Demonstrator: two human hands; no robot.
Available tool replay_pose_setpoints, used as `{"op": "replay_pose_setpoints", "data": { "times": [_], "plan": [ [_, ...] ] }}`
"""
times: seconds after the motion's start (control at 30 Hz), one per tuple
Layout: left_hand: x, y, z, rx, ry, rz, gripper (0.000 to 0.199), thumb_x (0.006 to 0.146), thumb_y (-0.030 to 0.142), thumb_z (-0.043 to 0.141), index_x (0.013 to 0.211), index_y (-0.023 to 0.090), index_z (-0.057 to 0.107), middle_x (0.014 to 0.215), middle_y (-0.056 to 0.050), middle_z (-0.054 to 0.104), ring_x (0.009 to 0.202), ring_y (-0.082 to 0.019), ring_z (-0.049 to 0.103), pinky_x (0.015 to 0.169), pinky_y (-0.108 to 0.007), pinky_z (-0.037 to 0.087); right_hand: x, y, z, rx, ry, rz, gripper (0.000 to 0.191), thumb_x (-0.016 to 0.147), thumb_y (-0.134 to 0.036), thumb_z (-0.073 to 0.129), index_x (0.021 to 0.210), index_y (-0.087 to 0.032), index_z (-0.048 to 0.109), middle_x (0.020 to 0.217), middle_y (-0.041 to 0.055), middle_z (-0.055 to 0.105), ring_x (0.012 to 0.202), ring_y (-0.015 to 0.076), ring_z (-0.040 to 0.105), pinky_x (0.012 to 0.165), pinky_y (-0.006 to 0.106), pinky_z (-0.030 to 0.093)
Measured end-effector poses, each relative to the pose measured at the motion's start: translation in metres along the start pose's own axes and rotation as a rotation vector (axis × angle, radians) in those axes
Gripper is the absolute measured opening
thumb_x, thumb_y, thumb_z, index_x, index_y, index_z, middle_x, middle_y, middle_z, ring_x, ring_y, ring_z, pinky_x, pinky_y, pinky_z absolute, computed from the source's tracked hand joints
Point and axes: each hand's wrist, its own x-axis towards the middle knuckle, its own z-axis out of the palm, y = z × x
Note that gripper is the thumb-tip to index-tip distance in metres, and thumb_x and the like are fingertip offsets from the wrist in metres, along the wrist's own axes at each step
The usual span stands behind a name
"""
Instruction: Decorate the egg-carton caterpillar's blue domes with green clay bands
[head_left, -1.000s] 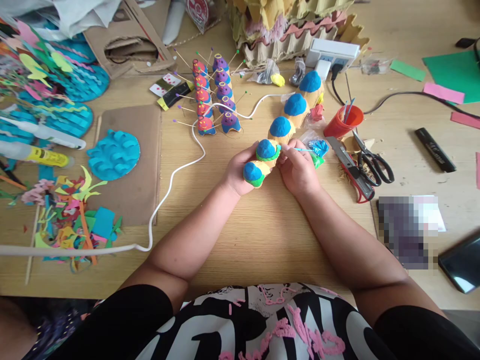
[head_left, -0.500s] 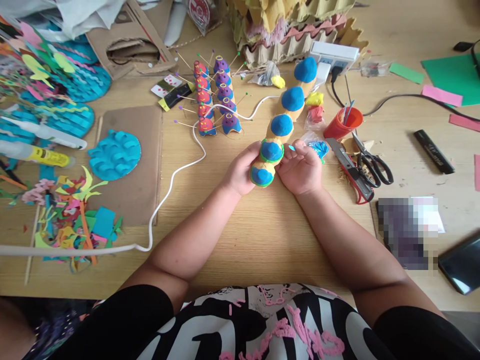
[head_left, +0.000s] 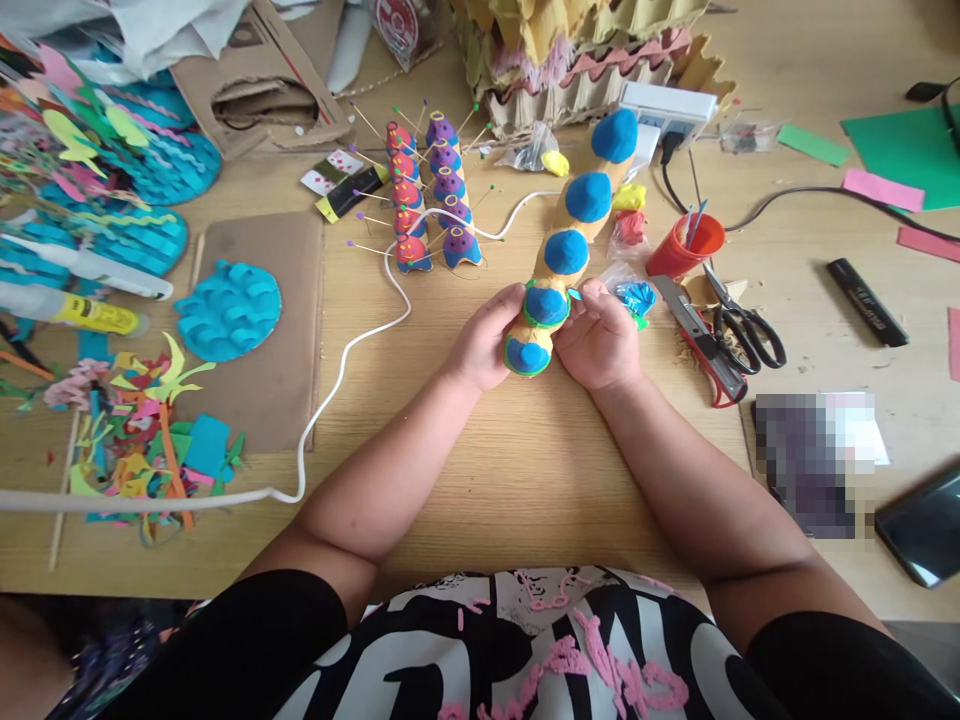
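My left hand (head_left: 491,338) is closed around the near left side of an egg-carton strip (head_left: 576,215). Blue clay (head_left: 566,252) caps each of its bumps, and green clay (head_left: 529,371) rims the two nearest ones. Close against the strip's right side, my right hand (head_left: 602,338) pinches a small tool with a light-blue tip (head_left: 575,295). That tip is at the green rim of the second bump; most of the tool is hidden by my fingers. Bagged blue clay (head_left: 636,297) lies just beyond my right hand.
Two painted egg-carton strips with pins (head_left: 409,195) stand left of centre. A white cord (head_left: 345,350) crosses the table. An orange cup (head_left: 686,246), scissors (head_left: 750,325) and a box cutter (head_left: 701,335) lie on the right. A cardboard sheet (head_left: 262,400) bears a blue clay disc (head_left: 229,310).
My right hand has shifted slightly left, bringing the light-blue tip to the second bump's green rim. The egg-carton strip has moved slightly right in my left hand.
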Motion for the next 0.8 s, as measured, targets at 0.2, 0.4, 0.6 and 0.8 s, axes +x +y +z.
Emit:
{"op": "replay_pose_setpoints", "data": {
  "times": [0.2,0.4,0.6,0.8],
  "plan": [
    [0.000,0.000,-0.002,0.054,0.014,-0.001,0.031,0.109,0.042,0.058,0.099,0.019,0.076,0.098,-0.005,0.082,0.110,-0.023,0.080,0.097,-0.032,0.062,-0.001,0.000,0.003,0.046,-0.005,0.028,0.049,0.081,-0.061,0.082,0.075,-0.028,0.046,0.067,-0.0050,0.047,0.062,0.0155,0.048,0.062,0.034,0.048],
    [0.000,0.000,-0.001,0.028,-0.007,-0.003,0.034,0.111,0.042,0.053,0.103,0.019,0.076,0.092,-0.005,0.081,0.104,-0.022,0.080,0.096,-0.032,0.062,-0.002,-0.002,0.005,0.062,-0.029,0.064,0.053,0.077,-0.058,0.087,0.074,-0.027,0.044,0.069,-0.0052,0.047,0.063,0.0144,0.046,0.063,0.033,0.047],
    [0.000,0.000,-0.001,0.063,-0.025,0.030,0.037,0.113,0.040,0.047,0.103,0.017,0.074,0.089,-0.004,0.079,0.100,-0.020,0.080,0.087,-0.029,0.063,-0.002,-0.007,0.005,0.166,0.050,0.087,0.051,0.086,-0.061,0.078,0.071,-0.027,0.041,0.066,-0.0034,0.046,0.065,0.0172,0.050,0.063,0.034,0.047],
    [0.004,0.001,-0.002,0.074,0.022,0.100,0.037,0.113,0.046,0.048,0.109,0.020,0.074,0.096,-0.003,0.079,0.105,-0.022,0.080,0.087,-0.031,0.063,-0.002,-0.013,0.010,0.231,0.079,0.133,0.036,0.097,-0.062,0.067,0.084,-0.029,0.059,0.062,-0.0056,0.047,0.059,0.0150,0.050,0.063,0.031,0.049]
  ]
}}
